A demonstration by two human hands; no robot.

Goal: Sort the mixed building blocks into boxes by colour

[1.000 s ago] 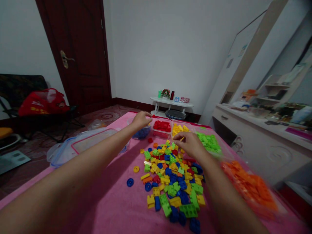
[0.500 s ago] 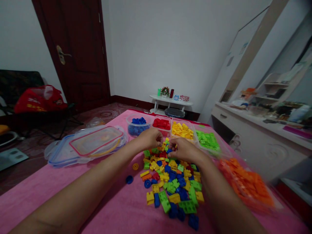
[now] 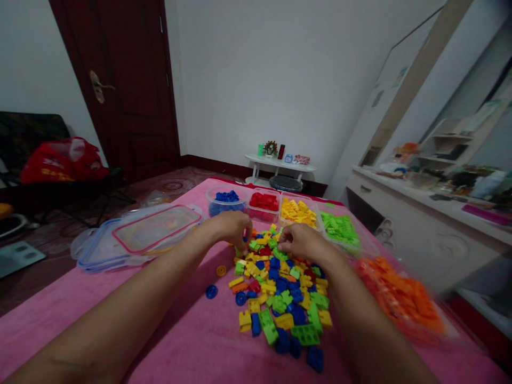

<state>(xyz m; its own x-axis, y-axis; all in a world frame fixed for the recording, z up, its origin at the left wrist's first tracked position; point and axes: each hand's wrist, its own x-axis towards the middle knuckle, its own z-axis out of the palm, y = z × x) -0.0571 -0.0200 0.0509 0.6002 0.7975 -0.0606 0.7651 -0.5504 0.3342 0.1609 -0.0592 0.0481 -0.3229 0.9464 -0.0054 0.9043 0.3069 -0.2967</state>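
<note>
A loose pile of mixed toy building blocks point(image 3: 276, 288) in yellow, green, blue, red and orange lies on a pink cloth point(image 3: 184, 336). My left hand point(image 3: 235, 228) is at the far left edge of the pile, its fingers bent down among the blocks beside a green piece. What its fingertips close on is hidden. Across from it, my right hand point(image 3: 302, 241) is curled over the back of the pile, fingertips together against green blocks. I cannot make out any piece in it. Two blue wheels point(image 3: 212, 291) and a yellow wheel point(image 3: 221, 271) lie left of the pile.
Behind the pile stand tubs of blue blocks point(image 3: 227, 197), red blocks point(image 3: 264, 201), yellow blocks point(image 3: 298, 212) and green blocks point(image 3: 340, 228). Orange blocks point(image 3: 400, 293) fill a container at right. Stacked clear lids point(image 3: 156, 229) lie at left. A dresser point(image 3: 432, 229) stands beyond.
My left hand has moved left and slightly down, away from my right hand. My right hand has stayed nearly in place, its fingers drawn closer together.
</note>
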